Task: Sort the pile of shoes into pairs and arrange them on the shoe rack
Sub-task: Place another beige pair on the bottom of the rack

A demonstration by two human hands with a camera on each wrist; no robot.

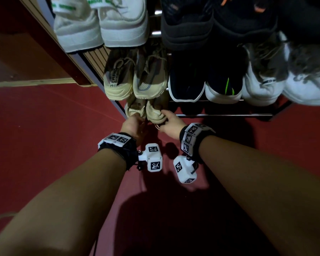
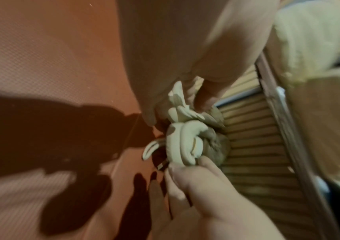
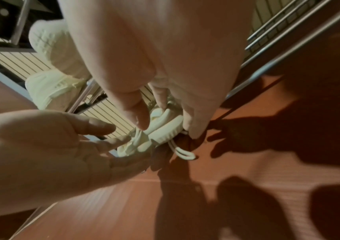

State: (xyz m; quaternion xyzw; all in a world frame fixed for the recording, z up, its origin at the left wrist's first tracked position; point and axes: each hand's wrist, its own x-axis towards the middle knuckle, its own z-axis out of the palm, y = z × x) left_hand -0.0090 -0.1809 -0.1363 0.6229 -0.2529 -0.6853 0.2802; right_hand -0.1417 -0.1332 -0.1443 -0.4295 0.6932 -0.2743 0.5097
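Two beige shoes stand side by side at the left end of the shoe rack's lowest tier (image 1: 220, 114), heels toward me. My left hand (image 1: 134, 123) pinches the heel of the left beige shoe (image 1: 134, 109) between thumb and fingers, seen close in the left wrist view (image 2: 178, 100). My right hand (image 1: 169, 124) grips the heel of the right beige shoe (image 1: 155, 111). In the right wrist view its thumb (image 3: 136, 113) and fingers close round that padded heel (image 3: 160, 136), with a lace loop hanging below. The toes of both shoes are hidden under the tier above.
The tier above holds a beige pair (image 1: 118, 80), a dark pair with a green stripe (image 1: 187, 80) and a white pair (image 1: 262, 85). Higher up sit white-green shoes (image 1: 100, 24) and black shoes (image 1: 211, 19). A slatted panel (image 1: 92, 58) borders the rack's left. Red floor (image 1: 44, 145) lies around.
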